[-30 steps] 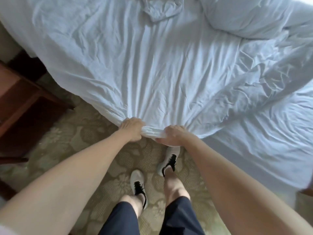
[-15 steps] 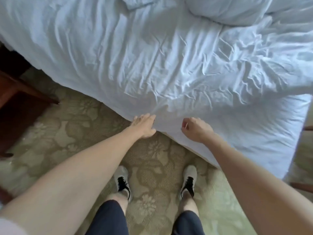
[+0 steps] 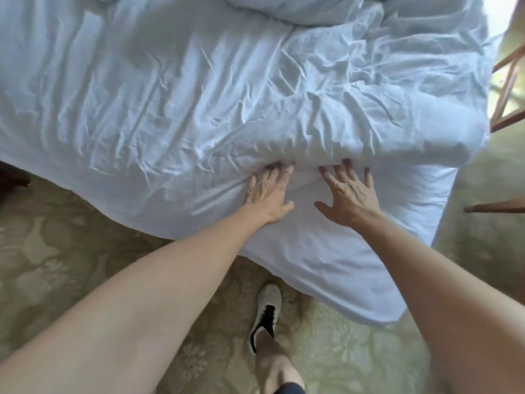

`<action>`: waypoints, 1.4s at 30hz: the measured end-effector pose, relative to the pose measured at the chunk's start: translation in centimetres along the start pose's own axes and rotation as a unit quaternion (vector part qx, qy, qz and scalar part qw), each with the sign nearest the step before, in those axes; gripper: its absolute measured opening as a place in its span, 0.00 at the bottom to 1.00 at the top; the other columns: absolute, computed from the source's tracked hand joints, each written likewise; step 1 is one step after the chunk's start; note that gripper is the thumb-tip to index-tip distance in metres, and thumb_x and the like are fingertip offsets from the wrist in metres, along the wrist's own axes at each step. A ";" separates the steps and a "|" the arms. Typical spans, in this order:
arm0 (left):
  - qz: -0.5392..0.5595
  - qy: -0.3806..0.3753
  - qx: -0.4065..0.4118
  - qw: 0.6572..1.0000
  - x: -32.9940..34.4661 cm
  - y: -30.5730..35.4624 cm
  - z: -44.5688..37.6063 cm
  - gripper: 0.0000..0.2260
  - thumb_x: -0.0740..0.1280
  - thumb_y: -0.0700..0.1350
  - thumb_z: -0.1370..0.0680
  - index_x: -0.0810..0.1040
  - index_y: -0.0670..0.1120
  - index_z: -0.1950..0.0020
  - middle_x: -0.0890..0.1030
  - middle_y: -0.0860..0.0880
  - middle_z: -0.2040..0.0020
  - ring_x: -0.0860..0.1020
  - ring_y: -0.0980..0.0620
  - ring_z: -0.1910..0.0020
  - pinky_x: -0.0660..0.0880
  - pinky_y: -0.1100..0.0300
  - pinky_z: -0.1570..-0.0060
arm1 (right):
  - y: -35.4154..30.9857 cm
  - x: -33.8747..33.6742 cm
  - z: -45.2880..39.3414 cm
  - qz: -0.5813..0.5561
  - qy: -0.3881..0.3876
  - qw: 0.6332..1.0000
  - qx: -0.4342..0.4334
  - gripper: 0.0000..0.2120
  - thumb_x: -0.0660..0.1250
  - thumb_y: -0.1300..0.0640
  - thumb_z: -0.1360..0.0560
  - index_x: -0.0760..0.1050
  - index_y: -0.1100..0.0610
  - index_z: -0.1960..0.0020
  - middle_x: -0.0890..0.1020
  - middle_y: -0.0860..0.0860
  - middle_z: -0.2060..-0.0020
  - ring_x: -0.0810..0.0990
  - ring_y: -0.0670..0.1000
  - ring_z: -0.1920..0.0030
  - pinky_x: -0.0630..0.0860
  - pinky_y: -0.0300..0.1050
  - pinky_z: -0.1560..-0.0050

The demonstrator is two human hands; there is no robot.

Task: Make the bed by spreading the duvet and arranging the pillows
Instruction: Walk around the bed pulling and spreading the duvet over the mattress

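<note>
- Head view: my left hand (image 3: pixel 267 194) lies flat on the white duvet (image 3: pixel 199 95) near the bed's (image 3: pixel 355 280) lower edge, palm down, with the digits side by side and the thumb held out to the right.
- My left fingertips (image 3: pixel 277 169) press into the base of a raised fold of cloth; they pinch nothing that I can see.
- My right hand (image 3: pixel 348 191) lies flat just beside it, apart from it, with the digits fanned wide and the thumb pointing left toward the other hand.
- The tips of my right fingers (image 3: pixel 345 163) are tucked just under the same puffed fold, so I cannot tell whether they hook any cloth.
- Both hands are a little blurred, and so is the fold ahead of them.
- The duvet covers almost the whole bed, creased all over, most heavily at upper right. It runs off the frame at the top and left, so I cannot tell its long axis.
- At the top edge a bunched white mound (image 3: pixel 284 7) is cut off; pillow or duvet, I cannot tell.
- The bed's near corner points down toward the patterned carpet (image 3: pixel 71 265).
- One shoe (image 3: pixel 265 314) of mine stands on the carpet just beside that corner.
- Wooden furniture (image 3: pixel 508 89) is clipped by the right edge.
</note>
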State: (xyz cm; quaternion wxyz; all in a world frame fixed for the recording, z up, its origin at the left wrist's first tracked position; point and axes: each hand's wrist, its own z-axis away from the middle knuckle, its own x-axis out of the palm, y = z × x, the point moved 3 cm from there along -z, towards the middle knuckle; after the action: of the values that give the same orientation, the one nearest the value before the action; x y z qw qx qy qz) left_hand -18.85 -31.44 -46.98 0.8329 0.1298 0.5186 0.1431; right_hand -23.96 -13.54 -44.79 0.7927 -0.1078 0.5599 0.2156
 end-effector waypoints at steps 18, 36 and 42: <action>0.177 0.014 -0.149 0.973 -0.6 -2.4 -5.3 0.11 0.61 0.46 0.18 0.81 0.44 0.52 0.82 0.36 0.50 0.80 0.37 0.48 0.73 0.51 0.56 | 0.4 1.8 -9.8 -0.080 -0.023 0.996 -0.009 0.12 0.59 0.61 0.21 0.73 0.54 0.38 0.80 0.60 0.42 0.78 0.65 0.42 0.74 0.53 0.45; 0.398 0.112 -0.234 0.880 3.6 0.9 12.7 0.18 0.56 0.51 0.17 0.77 0.40 0.56 0.77 0.36 0.58 0.75 0.37 0.56 0.65 0.54 0.59 | -3.1 -1.9 4.9 -0.096 -0.255 0.962 -0.018 0.37 0.46 0.33 0.21 0.66 0.61 0.27 0.66 0.62 0.27 0.65 0.61 0.27 0.61 0.54 0.29; 0.492 0.329 -0.289 0.753 8.1 5.7 22.3 0.07 0.67 0.41 0.24 0.73 0.45 0.48 0.75 0.48 0.54 0.75 0.48 0.56 0.73 0.56 0.56 | -1.3 -10.1 10.2 -0.300 -0.394 0.869 0.023 0.35 0.65 0.27 0.33 0.78 0.53 0.38 0.83 0.54 0.43 0.82 0.55 0.42 0.74 0.55 0.35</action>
State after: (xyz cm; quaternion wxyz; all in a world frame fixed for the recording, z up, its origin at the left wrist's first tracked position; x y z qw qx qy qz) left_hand 4.05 -24.67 -42.11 0.4233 0.0654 0.5593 0.7098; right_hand -17.62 -12.76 -31.94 0.9761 -0.1589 0.1468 -0.0211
